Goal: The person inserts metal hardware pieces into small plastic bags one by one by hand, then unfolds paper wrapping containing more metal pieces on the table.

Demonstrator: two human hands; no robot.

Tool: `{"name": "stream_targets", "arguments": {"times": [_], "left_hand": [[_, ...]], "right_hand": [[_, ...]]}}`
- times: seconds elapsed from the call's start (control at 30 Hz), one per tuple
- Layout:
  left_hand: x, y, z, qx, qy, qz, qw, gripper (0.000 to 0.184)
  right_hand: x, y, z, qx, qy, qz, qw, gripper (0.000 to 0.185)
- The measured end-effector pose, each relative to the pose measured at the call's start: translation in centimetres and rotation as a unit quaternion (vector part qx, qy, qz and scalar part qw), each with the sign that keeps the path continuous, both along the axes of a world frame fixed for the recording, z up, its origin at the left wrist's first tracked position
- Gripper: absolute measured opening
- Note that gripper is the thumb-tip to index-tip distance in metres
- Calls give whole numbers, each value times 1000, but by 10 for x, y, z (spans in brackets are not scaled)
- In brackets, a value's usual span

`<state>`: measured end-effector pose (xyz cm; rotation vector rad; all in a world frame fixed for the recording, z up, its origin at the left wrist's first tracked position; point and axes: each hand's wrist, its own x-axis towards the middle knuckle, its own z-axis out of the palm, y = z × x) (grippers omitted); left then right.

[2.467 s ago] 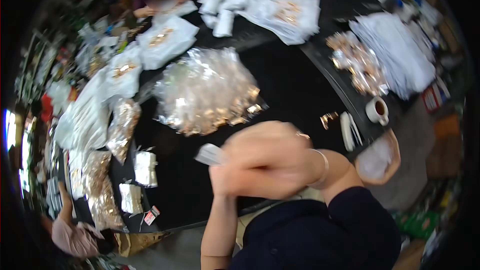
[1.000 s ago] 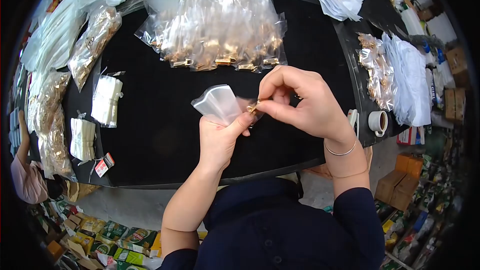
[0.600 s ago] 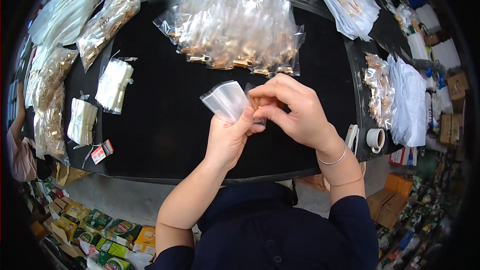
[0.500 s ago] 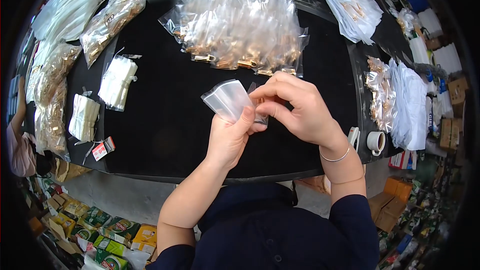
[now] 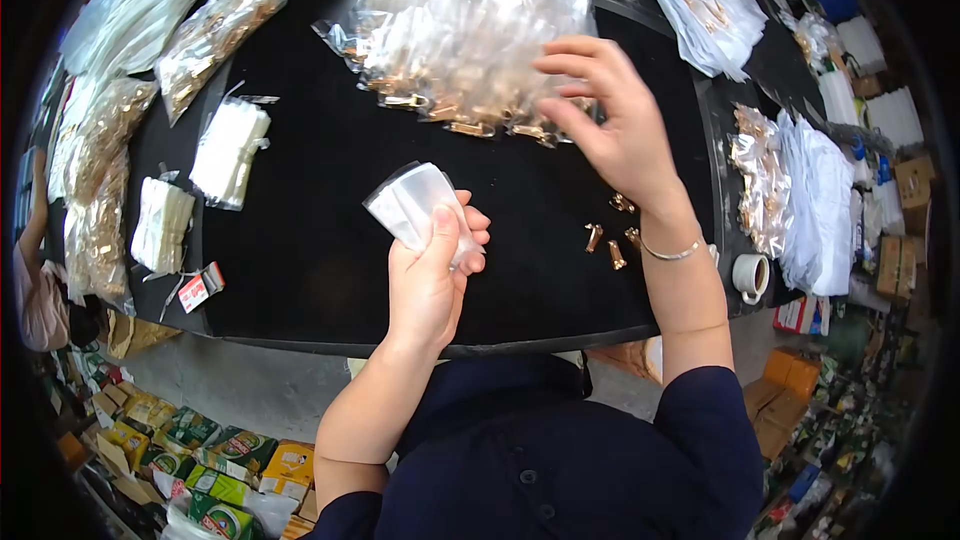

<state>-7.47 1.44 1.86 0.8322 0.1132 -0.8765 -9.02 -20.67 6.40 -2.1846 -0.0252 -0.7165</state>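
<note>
My left hand grips a stack of small clear plastic bags, thumb on top and fingers wrapped underneath. My right hand is raised at the right edge of a big heap of filled clear bags. Its fingers are apart and a little blurred, with nothing visible between them. Gold-coloured metal pieces show at the near ends of the bags in the heap. Several loose gold metal pieces lie on the black table below my right hand, close to the wrist.
Two bundles of bags and a small red-and-white box lie on the left. Large bags of gold pieces line the left edge. A white cup and another bag of gold pieces are on the right.
My right hand has left the bag stack and moved up and right to the heap, uncovering the loose gold pieces. My left hand has shifted slightly left and down with the stack.
</note>
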Motion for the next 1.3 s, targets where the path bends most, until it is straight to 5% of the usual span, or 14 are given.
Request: {"name": "stream_targets", "arguments": {"times": [0.13, 0.2, 0.33, 0.47, 0.63, 0.87, 1.2, 1.3], "left_hand": [[-17, -15, 2, 23, -30, 4, 999, 25], [-25, -20, -6, 16, -62, -20, 998, 23], [-34, -31, 5, 33, -38, -51, 997, 21], [-34, -30, -2, 40, -50, -68, 996, 25], [-36, -30, 1, 36, -56, -65, 996, 27], [-36, -29, -2, 28, -96, -70, 992, 26], [-33, -28, -1, 26, -150, -94, 984, 26], [-28, -29, 4, 62, -113, 21, 991, 24]], "right_hand": [[-80, -24, 21, -50, 126, -76, 988, 20], [-113, -35, 5, -128, 338, -98, 927, 18], [-124, -36, -17, -51, 376, -123, 917, 18], [-106, -13, 8, 137, 197, -71, 968, 15], [-87, 12, 46, 177, 94, 25, 979, 13], [-72, 27, 38, 39, 156, 91, 983, 11], [-72, 21, 32, -11, 108, 89, 990, 10], [-62, 5, 38, -43, 60, 28, 997, 11]]}}
